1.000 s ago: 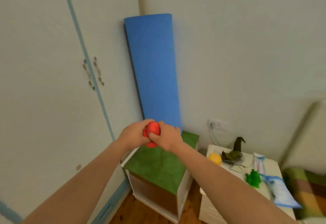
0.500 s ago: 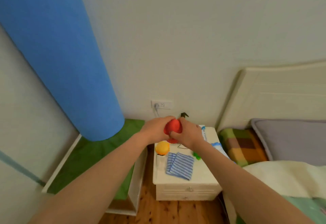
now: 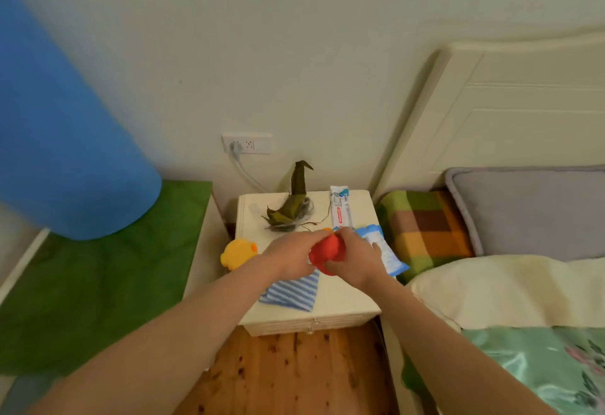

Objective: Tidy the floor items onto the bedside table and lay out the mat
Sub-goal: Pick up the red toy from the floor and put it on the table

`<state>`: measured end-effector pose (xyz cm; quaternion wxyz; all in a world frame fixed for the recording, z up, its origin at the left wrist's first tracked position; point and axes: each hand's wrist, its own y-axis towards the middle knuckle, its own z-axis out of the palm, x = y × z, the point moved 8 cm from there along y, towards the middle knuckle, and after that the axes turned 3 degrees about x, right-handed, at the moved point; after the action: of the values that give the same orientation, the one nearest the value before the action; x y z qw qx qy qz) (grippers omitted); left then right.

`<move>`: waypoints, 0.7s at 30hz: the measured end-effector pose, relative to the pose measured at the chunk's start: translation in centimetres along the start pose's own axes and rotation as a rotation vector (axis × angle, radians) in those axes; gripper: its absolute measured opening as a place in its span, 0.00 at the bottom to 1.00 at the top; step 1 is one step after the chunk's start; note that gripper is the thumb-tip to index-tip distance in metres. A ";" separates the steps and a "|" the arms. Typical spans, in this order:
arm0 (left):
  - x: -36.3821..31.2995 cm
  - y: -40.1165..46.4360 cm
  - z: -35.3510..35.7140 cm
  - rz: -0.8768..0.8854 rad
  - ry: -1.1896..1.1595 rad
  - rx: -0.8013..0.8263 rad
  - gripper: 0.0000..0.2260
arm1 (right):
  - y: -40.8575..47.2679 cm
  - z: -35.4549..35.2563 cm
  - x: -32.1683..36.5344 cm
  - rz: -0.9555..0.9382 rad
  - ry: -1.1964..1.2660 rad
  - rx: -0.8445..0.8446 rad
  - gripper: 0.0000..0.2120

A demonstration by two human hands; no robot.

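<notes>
Blue foam is the biggest thing we see: the rolled blue mat [image 3: 62, 139] stands on end at the left, its base resting on a green cloth-covered low cabinet [image 3: 98, 283]. To the right lies the bed with a cream headboard [image 3: 510, 110], a grey pillow [image 3: 537, 208], a checked green-and-orange blanket [image 3: 425, 225] and a cream cover [image 3: 510, 290]. Between cabinet and bed stands the small cream bedside table [image 3: 340, 310] on a wooden plank floor [image 3: 294, 372]. On the table top we find a folded blue-and-white striped cloth [image 3: 291, 293] at the front edge, a dark green leaf-like bundle [image 3: 289, 208] near the back, a white tube-shaped packet with red lettering [image 3: 340, 208] beside it, a pale blue pouch [image 3: 379, 247] at the right edge and a yellow rubber duck toy [image 3: 238, 252] at the left edge. Above the table's middle our left hand [image 3: 291, 259] and right hand [image 3: 357, 261] are pressed together, both clamped round a soft red round toy [image 3: 327, 252], which is held over the striped cloth; we cannot tell whether it touches the table. A white wall socket [image 3: 247, 143] with a plugged-in cable sits behind the table.
</notes>
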<state>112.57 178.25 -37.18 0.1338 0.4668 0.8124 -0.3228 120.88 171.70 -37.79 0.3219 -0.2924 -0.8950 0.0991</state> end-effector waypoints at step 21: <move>2.8 14.3 16.4 -0.128 0.032 0.247 0.26 | 9.4 11.8 -18.8 0.108 0.029 0.225 0.21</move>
<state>121.82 174.59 -56.71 0.0418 0.4320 0.7967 -0.4206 129.41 168.40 -60.12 0.3596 -0.3036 -0.8566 0.2117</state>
